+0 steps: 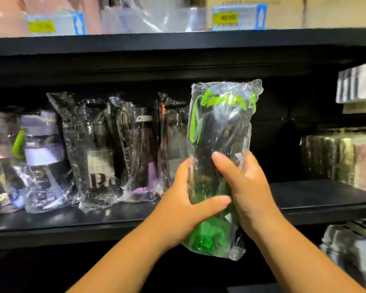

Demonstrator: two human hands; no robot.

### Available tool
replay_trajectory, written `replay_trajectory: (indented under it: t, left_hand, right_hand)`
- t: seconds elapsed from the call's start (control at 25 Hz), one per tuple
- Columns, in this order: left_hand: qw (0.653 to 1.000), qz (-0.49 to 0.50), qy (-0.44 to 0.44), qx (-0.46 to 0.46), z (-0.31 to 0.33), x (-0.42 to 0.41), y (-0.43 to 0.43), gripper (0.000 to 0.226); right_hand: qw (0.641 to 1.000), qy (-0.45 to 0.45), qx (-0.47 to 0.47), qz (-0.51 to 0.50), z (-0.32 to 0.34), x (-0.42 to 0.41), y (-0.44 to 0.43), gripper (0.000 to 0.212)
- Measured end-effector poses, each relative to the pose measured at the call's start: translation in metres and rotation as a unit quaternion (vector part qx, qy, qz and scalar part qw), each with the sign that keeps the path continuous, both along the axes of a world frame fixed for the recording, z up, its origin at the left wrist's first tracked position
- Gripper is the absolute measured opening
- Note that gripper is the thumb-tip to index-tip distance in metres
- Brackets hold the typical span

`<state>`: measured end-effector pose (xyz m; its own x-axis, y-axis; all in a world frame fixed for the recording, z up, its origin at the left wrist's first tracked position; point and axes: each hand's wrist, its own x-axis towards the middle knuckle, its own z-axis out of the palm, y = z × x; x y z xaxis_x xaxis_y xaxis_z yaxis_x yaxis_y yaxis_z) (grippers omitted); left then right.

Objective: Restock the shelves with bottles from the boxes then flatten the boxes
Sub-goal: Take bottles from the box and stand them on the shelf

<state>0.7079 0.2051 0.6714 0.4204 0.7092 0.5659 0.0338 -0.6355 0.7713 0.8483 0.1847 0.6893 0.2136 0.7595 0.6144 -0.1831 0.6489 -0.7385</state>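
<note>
Gripping the green bottle (222, 127) low, we curl our left hand (184, 206) round it at 9 o'clock, right hand (249, 193) at 3; we judge it light, rigid, its wrap slippery.

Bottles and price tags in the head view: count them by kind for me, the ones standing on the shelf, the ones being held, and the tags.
Standing bottles: 5, the leftmost cut off by the frame edge
Held bottle: 1, green, gripped by the left hand and right hand
Price tags: 2
Total: 8
</note>
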Motion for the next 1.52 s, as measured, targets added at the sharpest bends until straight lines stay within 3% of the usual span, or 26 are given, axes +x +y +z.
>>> replay_trajectory:
  t: [0.16,0.24,0.32,0.4,0.48,0.6,0.72,0.88,1.12,1.24,1.4,1.52]
  left_hand:
    - [0.998,0.017,0.059,0.004,0.000,0.007,0.024,0.075]
    - [0.986,0.108,0.113,0.063,-0.019,-0.006,0.036,0.060]
    - [0.904,0.264,0.243,0.234,-0.042,-0.015,0.048,0.049]
    - [0.828,0.330,0.323,0.318,-0.061,-0.011,0.058,0.044]
    - [0.789,0.361,0.354,0.349,-0.064,-0.003,0.063,0.042]
    - [0.766,0.384,0.354,0.375,-0.063,-0.002,0.066,0.042]
    - [0.764,0.390,0.347,0.379,-0.063,-0.003,0.065,0.042]
    - [0.765,0.391,0.341,0.382,-0.065,-0.003,0.067,0.042]
    - [0.768,0.390,0.337,0.381,-0.066,-0.001,0.065,0.042]
    - [0.774,0.398,0.332,0.364,-0.065,-0.003,0.062,0.043]
    - [0.788,0.396,0.307,0.357,-0.079,-0.010,0.054,0.042]
    - [0.784,0.410,0.297,0.359,-0.103,-0.019,0.038,0.050]
  right_hand:
    - [0.996,-0.010,0.034,-0.078,0.013,0.032,0.013,0.056]
    - [0.985,-0.060,0.056,-0.153,0.017,0.046,0.025,0.057]
    - [0.970,-0.099,0.050,-0.215,0.015,0.056,0.040,0.063]
    - [0.957,-0.143,0.022,-0.253,0.003,0.060,0.060,0.083]
    - [0.948,-0.163,0.000,-0.273,-0.013,0.060,0.082,0.090]
    - [0.937,-0.176,-0.005,-0.301,-0.021,0.058,0.104,0.093]
    - [0.914,-0.221,-0.032,-0.339,-0.016,0.057,0.114,0.095]
    - [0.853,-0.315,-0.093,-0.405,-0.014,0.058,0.119,0.095]
    - [0.846,-0.316,-0.143,-0.406,-0.012,0.056,0.119,0.101]
    - [0.818,-0.370,-0.172,-0.406,-0.019,0.057,0.107,0.105]
    - [0.714,-0.470,-0.114,-0.506,-0.047,0.068,0.064,0.094]
    - [0.705,-0.483,-0.068,-0.516,-0.089,0.056,0.031,0.074]
